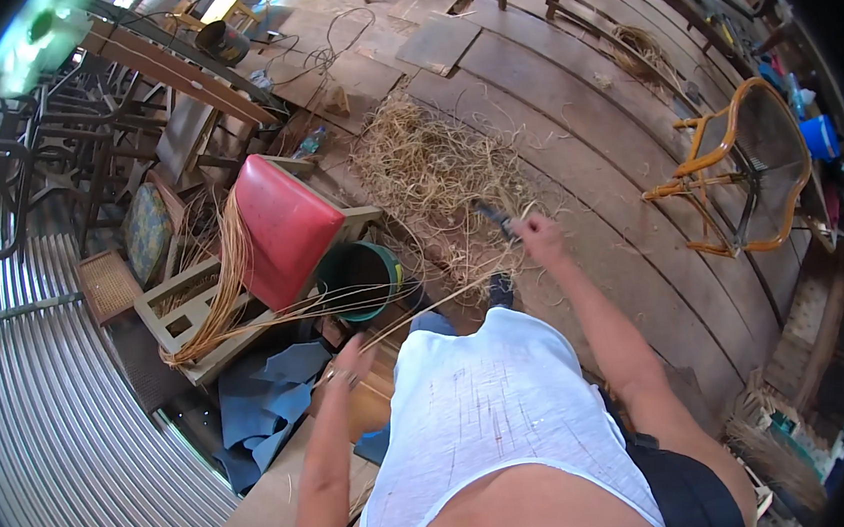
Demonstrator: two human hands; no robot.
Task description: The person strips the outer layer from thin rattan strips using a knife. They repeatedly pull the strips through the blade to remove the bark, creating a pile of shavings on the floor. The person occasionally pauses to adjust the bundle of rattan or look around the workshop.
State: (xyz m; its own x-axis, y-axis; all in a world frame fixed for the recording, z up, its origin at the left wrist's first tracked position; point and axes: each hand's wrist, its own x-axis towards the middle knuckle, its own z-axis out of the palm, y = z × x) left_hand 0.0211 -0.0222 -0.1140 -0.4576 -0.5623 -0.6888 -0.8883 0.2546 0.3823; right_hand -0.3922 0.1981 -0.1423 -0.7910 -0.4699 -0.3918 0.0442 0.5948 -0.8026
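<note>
My right hand [540,239] is closed around a dark knife-like tool [491,218], which points away to the left over a heap of pale shavings [433,157]. Lower and to the left, my left hand [349,361] is closed on a thin rattan strand [416,314]; the strand runs up to the right toward my knees. Its fingers are slightly blurred. Beside that hand, a long bundle of rattan strands [235,270] drapes over a red padded seat [283,225] with a pale wooden frame. A dark green bucket [358,279] stands between the seat and my legs.
Blue sheet scraps [269,402] lie left of my left arm, near corrugated metal [82,394]. A rattan chair frame [750,170] stands at the right, with a blue bucket [818,136] behind it. Dark chair frames [80,143] are piled far left. The floor [615,176] is wooden boards.
</note>
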